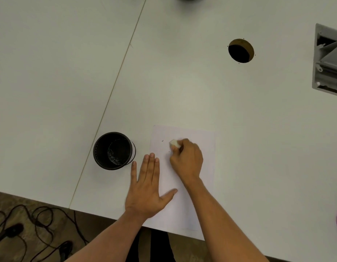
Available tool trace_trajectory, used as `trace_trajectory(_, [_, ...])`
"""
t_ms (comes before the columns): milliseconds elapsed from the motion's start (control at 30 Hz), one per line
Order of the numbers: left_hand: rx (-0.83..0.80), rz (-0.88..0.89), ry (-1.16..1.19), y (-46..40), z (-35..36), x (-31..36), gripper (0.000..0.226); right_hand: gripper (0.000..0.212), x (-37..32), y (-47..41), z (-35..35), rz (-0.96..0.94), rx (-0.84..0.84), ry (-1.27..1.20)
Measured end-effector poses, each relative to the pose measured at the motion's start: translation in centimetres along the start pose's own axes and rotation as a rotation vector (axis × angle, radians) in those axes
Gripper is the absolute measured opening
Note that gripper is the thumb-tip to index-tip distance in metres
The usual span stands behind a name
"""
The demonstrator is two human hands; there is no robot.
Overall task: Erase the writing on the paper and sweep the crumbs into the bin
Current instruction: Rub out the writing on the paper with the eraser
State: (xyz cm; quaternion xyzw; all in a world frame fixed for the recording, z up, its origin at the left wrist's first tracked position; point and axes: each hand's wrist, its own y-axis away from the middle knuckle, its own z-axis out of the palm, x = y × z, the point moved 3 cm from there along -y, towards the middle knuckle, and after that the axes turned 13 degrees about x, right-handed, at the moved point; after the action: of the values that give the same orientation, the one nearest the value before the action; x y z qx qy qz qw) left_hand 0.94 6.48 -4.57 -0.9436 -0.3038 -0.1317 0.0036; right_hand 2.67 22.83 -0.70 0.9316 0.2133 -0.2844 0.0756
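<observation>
Paper (198,167): white sheet, flat on desk (182,82), right of bin.
Right hand (186,159): gripping small white eraser (174,143), pressed on paper's upper part.
Left hand (147,186): spread flat, pinning paper's left edge.
Bin (114,150): black, round, mesh.

Showing as smooth, matt white laminate: the bench (182,82), with raw brown wood exposed inside the round hole (241,51). Looking thin, flat and matt white: the paper (201,148). Appearing as black fine mesh, faintly shiny at the rim: the bin (99,148). Reading as soft, dull white rubber: the eraser (173,143). Looking like moulded grey plastic: the box (327,61).
</observation>
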Motion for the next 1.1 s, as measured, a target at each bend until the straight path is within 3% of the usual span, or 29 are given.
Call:
trace_trajectory(133, [-0.011, -0.008, 0.002, -0.1, 0.0, 0.0, 0.105, 0.015, -0.3, -1.7, 0.0, 0.033, 0.026, -0.025])
trace_trajectory(300, [0.006, 0.016, 0.002, -0.1, -0.1, 0.0, 0.102, 0.021, 0.1, 3.5, -0.4, -0.026, -0.036, -0.041])
trace_trajectory(567, [0.009, 0.002, 0.002, -0.1, -0.1, 0.0, 0.105, 0.018, 0.3, -2.9, -0.5, 0.036, 0.061, -0.01])
trace_trajectory(767, [0.025, 0.026, 0.014, 0.0, -0.1, 0.0, 0.101, 0.016, -0.3, 3.7, -0.4, -0.091, -0.035, -0.034])
trace_trajectory(967, [-0.012, -0.007, -0.013, -0.1, 0.0, -0.1, 0.105, 0.012, 0.7, -3.3, -0.5, 0.071, 0.056, -0.012])
trace_trajectory(1100, [-0.007, -0.001, 0.005, -0.1, -0.1, 0.0, 0.104, 0.019, 0.5, -0.3, -1.4, 0.048, 0.071, -0.058])
